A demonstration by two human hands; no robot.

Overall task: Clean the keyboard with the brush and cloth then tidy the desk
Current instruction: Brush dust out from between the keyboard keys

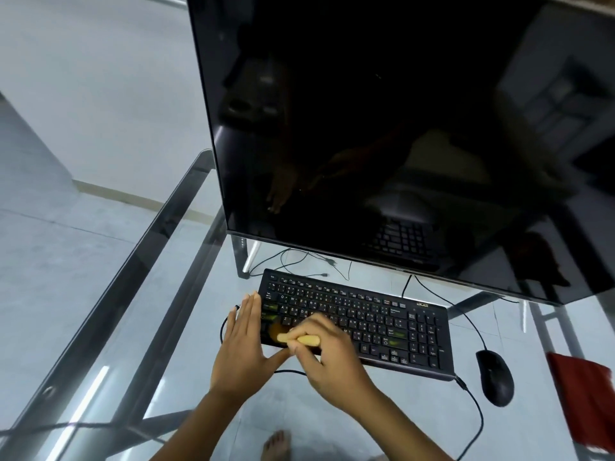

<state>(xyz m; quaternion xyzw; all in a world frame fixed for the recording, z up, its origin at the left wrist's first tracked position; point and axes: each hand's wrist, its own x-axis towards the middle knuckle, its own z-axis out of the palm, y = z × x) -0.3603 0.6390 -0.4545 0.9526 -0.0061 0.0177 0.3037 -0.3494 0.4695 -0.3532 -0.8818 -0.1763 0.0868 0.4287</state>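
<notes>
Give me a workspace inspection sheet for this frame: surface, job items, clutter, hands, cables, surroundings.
Surface: glass desk, floor visible through it.
Job's things: black keyboard; brush at its left end; red cloth at right edge.
Clutter: black mouse; dark monitor.
Hands: right hand grips brush; left hand flat, steadying keyboard's left end.
Cables: keyboard cable; loose ones under monitor.
Surroundings: grey tiled floor, bare foot below.

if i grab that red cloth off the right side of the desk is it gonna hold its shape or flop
The red cloth will likely flop: it lies flat and looks thin and soft. It is probably light, so one hand should lift it. On the glass desk it may slide easily if pushed rather than picked up.
</notes>
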